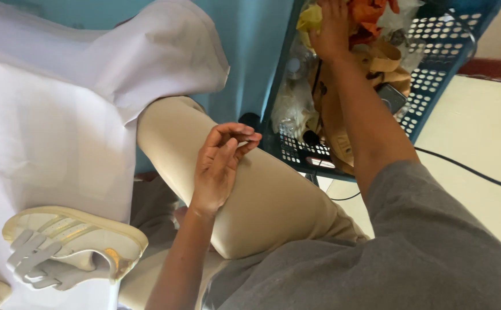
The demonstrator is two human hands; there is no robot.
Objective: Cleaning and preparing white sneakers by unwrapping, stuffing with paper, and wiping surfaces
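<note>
My right hand [331, 28] reaches into a blue perforated plastic basket [434, 74] and rests on crumpled orange and yellow bags [368, 14] near its top; its fingertips are hidden, so a grip cannot be made out. My left hand [219, 166] hovers over my bent knee in beige trousers [262, 201], thumb pinched against the fingertips, with nothing visible between them. The basket also holds a clear plastic bottle [293, 103], tan straps and a dark phone-like object [392, 96].
A white cloth [49, 115] covers the left side, with a pale strapped shoe [72, 247] lying on it. A black cable [469, 169] runs across the light floor at the right. A teal surface [250, 34] stands behind the knee.
</note>
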